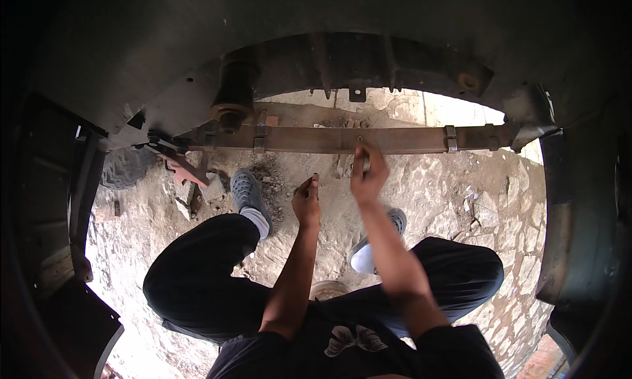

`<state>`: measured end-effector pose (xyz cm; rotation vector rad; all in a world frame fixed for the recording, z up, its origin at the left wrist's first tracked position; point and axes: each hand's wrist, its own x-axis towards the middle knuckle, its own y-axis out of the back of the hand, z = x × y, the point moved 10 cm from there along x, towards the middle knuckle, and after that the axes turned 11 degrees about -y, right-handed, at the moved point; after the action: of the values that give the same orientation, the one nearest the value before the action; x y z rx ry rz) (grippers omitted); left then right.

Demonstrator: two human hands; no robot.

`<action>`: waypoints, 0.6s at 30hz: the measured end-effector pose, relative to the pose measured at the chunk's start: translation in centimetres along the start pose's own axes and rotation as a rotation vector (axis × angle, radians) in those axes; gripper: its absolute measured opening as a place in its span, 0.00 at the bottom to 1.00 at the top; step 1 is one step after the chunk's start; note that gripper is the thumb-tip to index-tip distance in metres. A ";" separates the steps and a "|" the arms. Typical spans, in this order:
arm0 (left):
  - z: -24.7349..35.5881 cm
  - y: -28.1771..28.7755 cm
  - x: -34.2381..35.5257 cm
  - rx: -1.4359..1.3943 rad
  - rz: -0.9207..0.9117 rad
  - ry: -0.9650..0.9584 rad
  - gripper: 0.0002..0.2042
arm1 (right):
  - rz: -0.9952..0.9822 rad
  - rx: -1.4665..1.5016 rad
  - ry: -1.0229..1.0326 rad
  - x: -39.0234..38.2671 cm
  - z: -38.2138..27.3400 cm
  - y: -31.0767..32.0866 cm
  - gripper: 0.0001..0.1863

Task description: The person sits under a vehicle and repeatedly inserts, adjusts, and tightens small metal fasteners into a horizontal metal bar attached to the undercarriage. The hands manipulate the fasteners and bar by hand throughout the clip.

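A long rusty leaf spring point(395, 139) runs crosswise in front of me, with a metal clip point(451, 138) toward its right end and another clip point(260, 138) on its left part. At its middle sits a small round bolt end point(360, 139). My right hand point(370, 176) reaches up to it, fingertips pinched just below the bolt end; what they hold, if anything, is too small to name. Lower and to the left, my left hand point(307, 201) is closed, thumb and fingers together around a small dark bit that I cannot make out.
Dark vehicle bodywork point(158, 56) arches overhead and down both sides. A rubber bump stop point(234, 92) hangs above the spring's left part. Below lies rough stony ground point(434, 201) with loose stones point(212, 188), a reddish metal piece point(187, 169) and a tyre point(125, 168) at left.
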<state>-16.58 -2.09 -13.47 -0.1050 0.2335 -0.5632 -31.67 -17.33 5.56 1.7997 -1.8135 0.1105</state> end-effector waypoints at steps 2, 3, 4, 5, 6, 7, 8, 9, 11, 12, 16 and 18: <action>1.2 -1.8 -0.3 -0.073 -0.041 -0.134 0.13 | -0.125 0.129 -0.517 -5.9 3.4 -0.6 0.14; 1.1 -2.9 -0.7 -0.049 -0.054 -0.146 0.13 | -0.164 0.165 -0.616 -8.4 5.4 -1.3 0.16; 0.8 -3.1 -0.9 -0.014 -0.055 -0.161 0.12 | -0.235 0.163 -0.641 -9.9 5.3 -2.6 0.17; 0.5 -4.0 -1.6 0.009 -0.073 -0.169 0.12 | -0.267 0.129 -0.638 -10.9 7.4 -3.3 0.19; -0.1 -3.9 -1.7 -0.008 -0.084 -0.133 0.11 | -0.310 0.106 -0.631 -10.5 7.6 -4.2 0.20; -0.7 -3.6 -1.8 -0.024 -0.094 -0.098 0.11 | -0.361 0.090 -0.680 -10.7 8.3 -4.5 0.20; -1.2 -3.3 -1.9 -0.040 -0.103 -0.064 0.11 | -0.413 0.075 -0.728 -10.7 9.0 -4.5 0.19; 0.0 -3.4 -2.2 0.102 -0.123 -0.075 0.12 | -0.466 0.054 -0.782 -10.6 9.2 -4.4 0.18; 1.1 -4.9 -1.7 0.157 -0.315 -0.080 0.13 | -0.459 0.398 -0.949 -10.5 10.0 -4.1 0.15; 2.0 -5.7 -1.4 0.183 -0.413 -0.083 0.14 | -0.448 0.570 -1.028 -10.4 10.3 -3.8 0.14; 14.8 -3.7 2.6 0.628 -0.227 -0.415 0.11 | -0.247 0.309 -0.757 -5.0 9.5 0.3 0.12; 20.6 -2.6 5.5 0.812 -0.139 -0.562 0.12 | -0.280 0.080 -0.560 -2.1 6.0 0.8 0.10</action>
<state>-8.32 -6.47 5.87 0.5085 -0.5593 -0.7061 -34.54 -18.06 -0.08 2.2831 -1.9017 -0.4799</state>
